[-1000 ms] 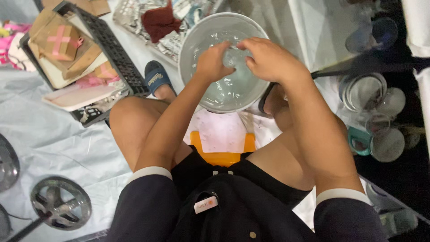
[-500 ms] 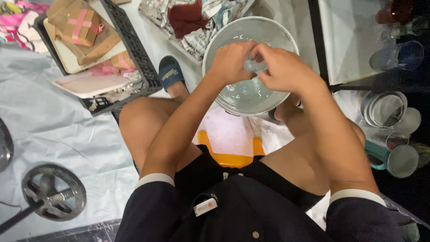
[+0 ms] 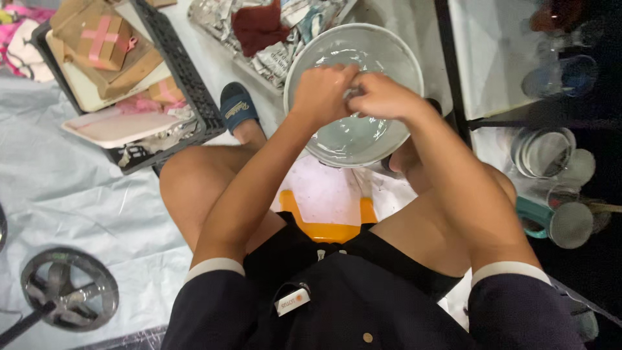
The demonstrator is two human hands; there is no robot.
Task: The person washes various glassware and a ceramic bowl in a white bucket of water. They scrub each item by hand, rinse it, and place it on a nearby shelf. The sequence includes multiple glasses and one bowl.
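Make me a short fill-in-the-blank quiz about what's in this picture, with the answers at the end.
1. Both hands, the left hand and the right hand, meet over a round ____ holding water.
2. The person sits on an ____ stool.
3. The dark blue slipper is on the person's ____ foot.
4. The cardboard box in the black crate bears a cross of ____ tape.

Answers: basin; orange; left; pink

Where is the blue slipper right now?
In the head view the blue slipper sits left of centre, on the person's foot, between the black crate on its left and the round metal basin on its right.
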